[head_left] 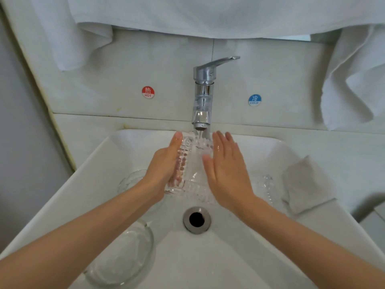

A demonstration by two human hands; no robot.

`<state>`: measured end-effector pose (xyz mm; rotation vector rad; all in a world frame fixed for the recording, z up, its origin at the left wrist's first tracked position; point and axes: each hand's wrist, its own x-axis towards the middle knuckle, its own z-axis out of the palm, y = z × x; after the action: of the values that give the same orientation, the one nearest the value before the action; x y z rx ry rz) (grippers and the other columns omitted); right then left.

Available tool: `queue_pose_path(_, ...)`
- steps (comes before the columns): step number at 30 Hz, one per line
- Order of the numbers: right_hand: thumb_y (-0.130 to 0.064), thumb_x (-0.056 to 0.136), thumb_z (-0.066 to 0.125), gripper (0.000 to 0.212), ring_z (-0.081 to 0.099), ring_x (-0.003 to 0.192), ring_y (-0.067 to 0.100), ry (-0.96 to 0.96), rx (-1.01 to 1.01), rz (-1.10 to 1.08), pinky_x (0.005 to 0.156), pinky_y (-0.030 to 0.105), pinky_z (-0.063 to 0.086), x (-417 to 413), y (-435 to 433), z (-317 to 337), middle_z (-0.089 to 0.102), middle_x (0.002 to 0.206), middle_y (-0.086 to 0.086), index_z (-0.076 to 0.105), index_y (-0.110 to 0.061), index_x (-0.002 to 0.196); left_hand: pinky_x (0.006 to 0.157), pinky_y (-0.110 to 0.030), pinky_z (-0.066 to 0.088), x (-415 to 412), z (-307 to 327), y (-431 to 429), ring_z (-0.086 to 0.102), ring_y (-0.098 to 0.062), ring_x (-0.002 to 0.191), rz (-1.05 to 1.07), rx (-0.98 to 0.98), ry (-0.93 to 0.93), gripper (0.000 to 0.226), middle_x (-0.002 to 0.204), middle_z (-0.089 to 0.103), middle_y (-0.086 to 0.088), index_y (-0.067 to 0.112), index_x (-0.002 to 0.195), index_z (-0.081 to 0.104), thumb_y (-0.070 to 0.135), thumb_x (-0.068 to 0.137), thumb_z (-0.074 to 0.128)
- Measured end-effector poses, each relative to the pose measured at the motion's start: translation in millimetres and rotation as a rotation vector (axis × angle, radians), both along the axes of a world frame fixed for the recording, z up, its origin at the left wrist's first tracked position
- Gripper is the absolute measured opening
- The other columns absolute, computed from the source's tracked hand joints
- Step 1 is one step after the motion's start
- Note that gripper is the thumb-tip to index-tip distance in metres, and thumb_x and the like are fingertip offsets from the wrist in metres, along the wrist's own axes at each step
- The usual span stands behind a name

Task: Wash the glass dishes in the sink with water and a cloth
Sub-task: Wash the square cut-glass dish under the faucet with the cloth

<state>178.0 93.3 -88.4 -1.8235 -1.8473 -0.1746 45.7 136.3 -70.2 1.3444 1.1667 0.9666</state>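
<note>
The clear studded glass dish, likely slick and breakable wet, is pressed by its long edges between left hand and right hand, fingers straight.

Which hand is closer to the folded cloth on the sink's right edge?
Right. The right hand is against the glass dish, left of the cloth; the left hand is on the dish's far side.

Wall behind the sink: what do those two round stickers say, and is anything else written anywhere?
"热 HOT": red round sticker, on the wall left of the tap.
"冷 COLD": blue round sticker, on the wall right of the tap.
No other readable text.
</note>
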Motion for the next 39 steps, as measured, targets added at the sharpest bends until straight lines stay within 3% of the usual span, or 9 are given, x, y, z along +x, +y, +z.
queue_pose_path(6,-0.042,0.094,0.016,0.058,0.039,0.132,0.022,-0.081,0.149,0.105,0.108,0.038,0.023,-19,9,1,0.045,0.142,0.006,0.035,-0.017,0.143,0.048,-0.024,0.040,4,-2,-5,0.053,-0.017,0.044,-0.009,0.001,0.038,0.071,0.057,0.062,-0.012,0.006,0.075,0.065,0.065,0.089,0.029)
queue_pose_path(12,-0.052,0.097,0.024,0.060,0.052,0.056,0.019,0.382,-0.149,0.077,0.067,0.035,0.044,28,11,17,0.054,0.054,-0.001,0.047,-0.013,0.057,0.063,-0.020,0.044,7,5,-6,0.060,-0.007,0.069,-0.113,0.041,0.191,0.048,0.075,0.064,0.007,0.027,0.077,0.060,0.054,0.096,0.026)
queue_pose_path(21,-0.040,0.098,0.023,0.051,0.044,0.058,0.017,0.923,-0.240,-0.157,0.054,0.027,0.034,22,20,12,0.051,0.068,0.005,0.050,-0.010,0.067,0.067,-0.031,0.037,27,24,13,0.052,-0.023,0.073,-0.164,0.623,0.907,0.059,0.074,0.051,-0.002,0.017,0.108,0.051,0.058,0.095,0.011)
queue_pose_path(25,-0.039,0.097,0.027,0.041,0.039,0.061,0.017,0.900,-0.309,-0.159,0.057,0.029,0.030,22,15,11,0.044,0.070,0.005,0.049,-0.010,0.077,0.059,-0.028,0.037,23,17,20,0.049,-0.019,0.063,-0.208,0.458,0.686,0.054,0.065,0.049,-0.001,0.015,0.072,0.048,0.045,0.100,0.014)
queue_pose_path(28,-0.040,0.096,0.030,0.059,0.041,0.069,0.019,0.904,-0.375,-0.138,0.062,0.030,0.030,21,15,10,0.045,0.079,0.007,0.055,0.013,0.102,0.057,-0.022,0.037,16,18,30,0.046,-0.012,0.065,-0.243,0.115,0.577,0.047,0.076,0.050,0.001,0.013,0.087,0.049,0.049,0.100,0.021)
queue_pose_path(29,-0.041,0.096,0.030,0.024,0.041,0.071,0.019,0.903,-0.387,-0.136,0.063,0.030,0.031,18,12,14,0.045,0.081,0.008,0.032,-0.019,0.086,0.060,-0.022,0.038,11,19,31,0.046,-0.013,0.067,-0.278,0.028,0.539,0.046,0.077,0.050,0.001,0.013,0.094,0.050,0.052,0.098,0.025)
queue_pose_path(30,-0.041,0.096,0.031,0.043,0.042,0.070,0.019,0.926,-0.371,-0.125,0.062,0.029,0.031,20,14,12,0.046,0.081,0.008,0.054,-0.008,0.081,0.061,-0.022,0.038,6,19,30,0.046,-0.013,0.067,-0.309,-0.005,0.505,0.048,0.078,0.050,0.002,0.013,0.097,0.052,0.054,0.096,0.027)
queue_pose_path(35,-0.042,0.096,0.029,0.042,0.042,0.064,0.018,0.987,-0.391,-0.180,0.060,0.028,0.032,23,13,16,0.046,0.075,0.006,0.051,-0.010,0.079,0.059,-0.015,0.039,4,17,13,0.053,-0.004,0.072,-0.398,0.328,0.578,0.052,0.092,0.059,0.007,0.017,0.110,0.059,0.052,0.096,0.024)
queue_pose_path(39,-0.041,0.097,0.027,0.045,0.045,0.062,0.017,0.983,-0.355,-0.170,0.060,0.028,0.035,21,10,18,0.049,0.071,0.005,0.052,-0.009,0.078,0.054,-0.019,0.042,11,29,21,0.055,-0.008,0.056,-0.061,0.240,0.543,0.039,0.080,0.062,-0.009,0.007,0.082,0.058,0.027,0.102,0.031)
